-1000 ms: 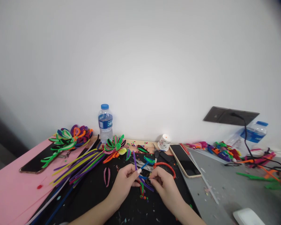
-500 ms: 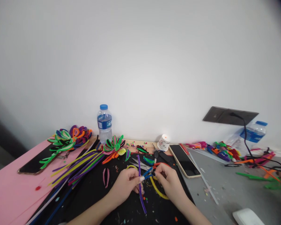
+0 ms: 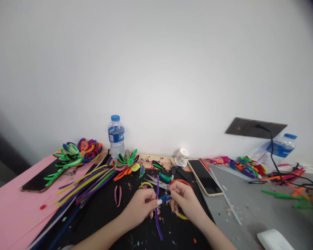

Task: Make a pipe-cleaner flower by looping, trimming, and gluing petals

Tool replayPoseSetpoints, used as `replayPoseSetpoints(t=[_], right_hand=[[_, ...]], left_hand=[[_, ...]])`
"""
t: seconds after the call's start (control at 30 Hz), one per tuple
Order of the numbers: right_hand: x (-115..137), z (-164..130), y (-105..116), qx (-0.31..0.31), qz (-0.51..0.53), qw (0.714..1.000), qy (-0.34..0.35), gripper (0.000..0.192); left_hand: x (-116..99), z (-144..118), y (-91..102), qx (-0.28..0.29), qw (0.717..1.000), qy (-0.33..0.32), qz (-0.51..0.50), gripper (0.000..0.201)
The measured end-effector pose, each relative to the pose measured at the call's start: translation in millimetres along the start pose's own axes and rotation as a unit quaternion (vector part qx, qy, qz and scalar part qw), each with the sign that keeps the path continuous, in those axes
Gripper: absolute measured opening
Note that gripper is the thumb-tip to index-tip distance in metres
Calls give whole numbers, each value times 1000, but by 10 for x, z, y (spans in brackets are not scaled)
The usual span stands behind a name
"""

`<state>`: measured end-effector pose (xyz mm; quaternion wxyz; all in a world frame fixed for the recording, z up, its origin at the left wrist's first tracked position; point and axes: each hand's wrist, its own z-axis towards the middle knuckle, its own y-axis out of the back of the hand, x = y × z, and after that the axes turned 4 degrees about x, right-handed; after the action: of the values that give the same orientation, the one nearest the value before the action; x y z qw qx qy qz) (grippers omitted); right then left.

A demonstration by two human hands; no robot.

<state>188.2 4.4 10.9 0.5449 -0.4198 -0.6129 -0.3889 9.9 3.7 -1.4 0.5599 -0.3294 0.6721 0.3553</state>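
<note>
Centrally, blue pipe cleaner point(image 3: 165, 199) bridging left hand point(image 3: 141, 207) and right hand point(image 3: 184, 199), each pinching one end.

The purple pipe cleaner point(image 3: 157, 218) (slanted earlier) now runs nearly front-to-back.

Two bottles point(image 3: 116, 136), two phones point(image 3: 206, 177) (one cup point(image 3: 182, 158))

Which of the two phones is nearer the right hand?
The pale-edged phone, beside the white cup and right of the right hand. The dark-edged phone lies far left, partly covered by green pipe cleaners.
</note>
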Motion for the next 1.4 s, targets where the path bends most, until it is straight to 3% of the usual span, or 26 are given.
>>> replayPoseSetpoints(t=[0.27, 0.5, 0.83, 0.93, 1.03, 1.2, 1.3, 1.4], right_hand=[[-23, -30, 14, -24, -66, 998, 5, 24], [-58, 2, 42, 15, -39, 999, 3, 18], [44, -75, 97, 33, -163, 985, 41, 21], [12, -53, 96, 25, -131, 990, 35, 19], [-29, -14, 77, 15, -60, 998, 30, 15], [-35, 6, -11, 11, 28, 999, 14, 17], [-32, -24, -105, 39, 43, 998, -9, 18], [-35, -53, -177, 9, 61, 998, 5, 17]], left_hand=[[25, -8, -4, 30, 999, -17, -35, 28], [7, 19, -10, -4, 995, -21, -98, 33], [23, 9, 27, 42, 991, -22, -123, 31], [-14, 0, 28, 36, 987, 3, -154, 32], [-65, -8, 32, -5, 978, 31, -208, 31], [-75, -4, 51, -67, 950, 13, -306, 24], [-61, -7, 39, -71, 940, 12, -334, 22], [-56, -22, 10, -65, 941, 15, -333, 23]])
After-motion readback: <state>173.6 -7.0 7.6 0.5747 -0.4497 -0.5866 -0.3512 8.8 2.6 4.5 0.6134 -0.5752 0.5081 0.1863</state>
